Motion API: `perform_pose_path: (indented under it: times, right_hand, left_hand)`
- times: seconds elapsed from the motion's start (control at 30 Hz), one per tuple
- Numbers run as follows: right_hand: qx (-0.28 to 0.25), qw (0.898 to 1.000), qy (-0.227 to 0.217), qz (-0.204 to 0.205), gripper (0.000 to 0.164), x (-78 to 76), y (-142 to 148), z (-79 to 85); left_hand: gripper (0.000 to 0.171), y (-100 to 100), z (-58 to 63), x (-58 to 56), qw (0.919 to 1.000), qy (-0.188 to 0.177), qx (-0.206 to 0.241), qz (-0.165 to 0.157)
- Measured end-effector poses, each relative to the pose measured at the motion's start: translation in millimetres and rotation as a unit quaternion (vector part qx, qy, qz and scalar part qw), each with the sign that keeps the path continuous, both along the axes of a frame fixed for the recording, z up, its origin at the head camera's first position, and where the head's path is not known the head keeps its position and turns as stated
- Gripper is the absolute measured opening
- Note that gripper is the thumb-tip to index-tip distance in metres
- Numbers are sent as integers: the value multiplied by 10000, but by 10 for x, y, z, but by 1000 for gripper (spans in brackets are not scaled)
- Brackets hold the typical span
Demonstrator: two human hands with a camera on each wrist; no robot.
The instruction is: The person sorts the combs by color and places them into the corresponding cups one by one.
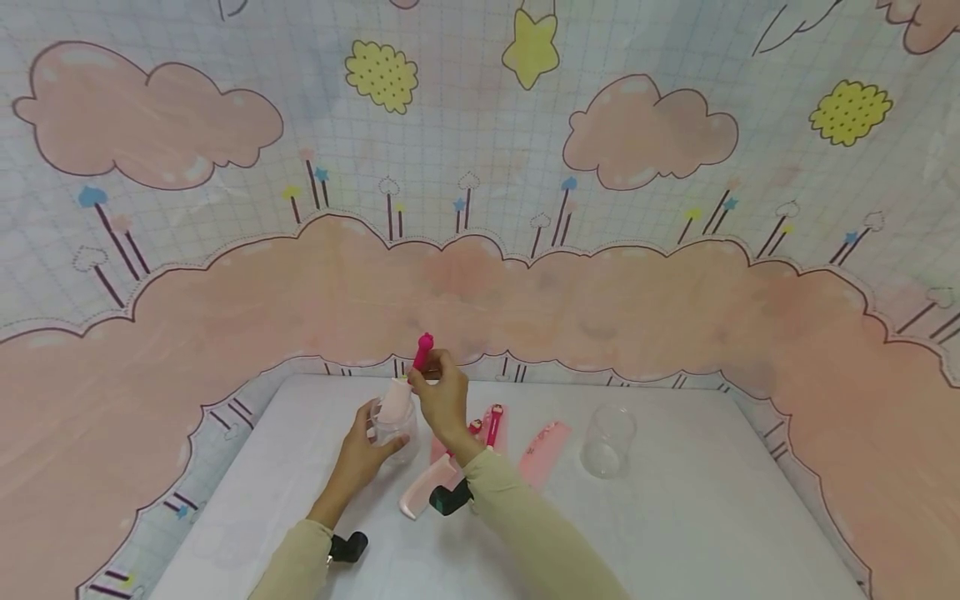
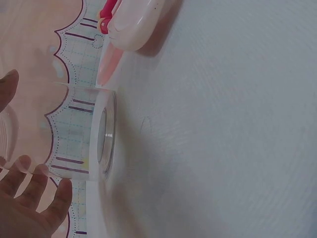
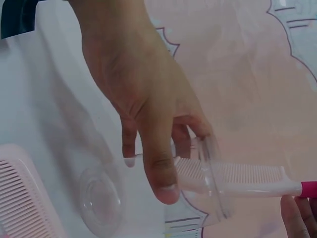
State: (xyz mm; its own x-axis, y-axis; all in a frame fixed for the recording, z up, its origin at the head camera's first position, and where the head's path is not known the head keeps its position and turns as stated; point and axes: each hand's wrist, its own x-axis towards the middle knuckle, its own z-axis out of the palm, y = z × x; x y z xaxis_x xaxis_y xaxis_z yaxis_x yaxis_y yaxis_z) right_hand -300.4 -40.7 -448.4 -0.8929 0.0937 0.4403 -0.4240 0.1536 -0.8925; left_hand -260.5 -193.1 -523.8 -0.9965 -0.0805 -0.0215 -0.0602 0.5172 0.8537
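Note:
My left hand (image 1: 358, 460) grips a clear plastic cup (image 1: 399, 447), fingers and thumb around its wall. A pale pink comb (image 3: 252, 188) reaches in past the cup's rim, teeth end first. My right hand (image 1: 444, 402) pinches this comb by its hot pink handle (image 1: 423, 353), which ends in a small rounded figure. In the left wrist view the cup's thick round base (image 2: 108, 134) faces the white table. Another pale pink comb (image 1: 427, 492) lies beneath my right forearm, partly hidden. Near it are red-pink handles (image 1: 495, 425) topped with small figures.
On the white table (image 1: 720, 517), a pink comb (image 1: 546, 454) with printed marks lies right of the other combs. Farther right stands a second clear cup (image 1: 609, 442). A patterned cloth (image 1: 495, 300) rises behind the table's back edge.

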Motion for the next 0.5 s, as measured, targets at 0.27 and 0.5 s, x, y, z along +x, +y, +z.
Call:
perform_pose_path:
  times: [0.27,0.5]
  right_hand:
    - [135,9997,-197,-41,18,-18,-42,-83]
    - [400,9988,-253,-113,20,-27,-38,-158]
  left_hand:
    - [93,19,-25,-6,9999,157,45,44]
    - [92,33,-35,-24,9998,197,-1,84]
